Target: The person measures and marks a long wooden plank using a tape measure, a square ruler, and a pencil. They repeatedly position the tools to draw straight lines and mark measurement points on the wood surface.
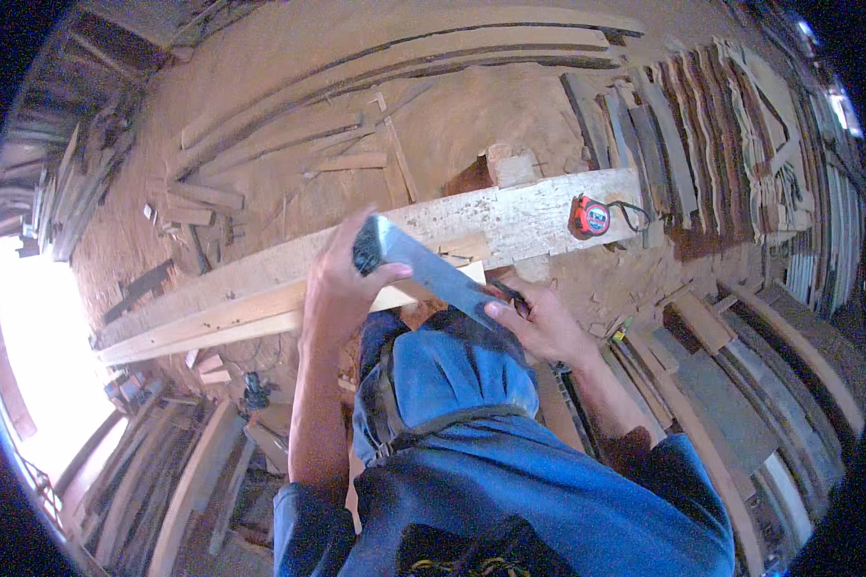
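Observation:
A flat, straight grey metal tool slants in front of my body, its upper left end dark and pale-edged. My left hand is closed around that end, with the thumb lying along the near side. At the lower right end my right hand grips the tool, thumb on its face; a dark piece by those fingers is too unclear to name. Beneath and beyond the hands lies a long pale wooden beam, alongside a weathered grey-white plank. A red and black tape measure rests on the plank's right part.
Long boards and offcuts lie on the sawdust-covered floor beyond. Rough slabs are stacked at the far right. More timber fills the near right, and further planks stand near left. A brick-like block sits behind the plank.

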`<action>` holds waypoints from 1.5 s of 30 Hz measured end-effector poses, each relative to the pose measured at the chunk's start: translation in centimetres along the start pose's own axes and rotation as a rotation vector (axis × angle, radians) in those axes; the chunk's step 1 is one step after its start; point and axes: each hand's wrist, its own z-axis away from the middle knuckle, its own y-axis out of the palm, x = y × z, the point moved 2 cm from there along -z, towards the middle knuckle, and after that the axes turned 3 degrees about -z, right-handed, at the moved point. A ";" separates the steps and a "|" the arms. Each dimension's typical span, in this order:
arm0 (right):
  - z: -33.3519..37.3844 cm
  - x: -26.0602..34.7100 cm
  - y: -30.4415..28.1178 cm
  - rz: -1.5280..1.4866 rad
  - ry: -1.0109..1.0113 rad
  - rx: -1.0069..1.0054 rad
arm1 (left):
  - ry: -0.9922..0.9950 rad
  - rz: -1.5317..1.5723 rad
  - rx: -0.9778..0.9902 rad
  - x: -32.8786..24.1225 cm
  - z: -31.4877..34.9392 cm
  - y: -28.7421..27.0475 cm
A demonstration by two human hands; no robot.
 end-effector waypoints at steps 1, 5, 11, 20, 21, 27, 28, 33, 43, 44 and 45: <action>0.1 -0.4 0.8 -0.055 0.082 -0.048 | 0.054 -0.043 0.015 -0.5 -0.9 0.4; 1.0 -1.5 3.0 -0.116 0.247 -0.251 | 0.374 -0.297 0.002 -1.5 -2.5 1.8; 3.1 -3.0 7.0 -0.126 0.307 -0.454 | 0.659 -0.320 0.002 -1.0 -2.4 2.5; 4.5 -3.3 7.8 -0.371 0.488 -0.421 | 0.743 -0.375 0.077 0.6 -2.5 3.6; 3.8 -3.0 7.5 -0.386 0.396 -0.464 | 0.747 -0.345 0.086 0.8 -2.6 3.6; -1.1 -0.9 6.3 -0.388 0.252 -0.580 | 0.809 -0.352 0.068 0.9 -2.6 3.7; -1.5 -0.8 6.2 -0.408 0.300 -0.561 | 0.811 -0.347 0.064 0.9 -2.6 3.7; -2.5 -0.5 5.9 -0.526 0.365 -0.556 | 0.792 -0.332 0.068 0.7 -2.5 3.6; -2.4 -0.8 6.1 -0.555 0.377 -0.573 | 0.767 -0.335 0.059 0.5 -2.3 3.8; -2.5 -0.7 6.1 -0.563 0.381 -0.566 | 0.768 -0.336 0.057 0.5 -2.3 3.8; -2.5 -0.7 6.1 -0.569 0.390 -0.560 | 0.769 -0.337 0.054 0.5 -2.3 3.8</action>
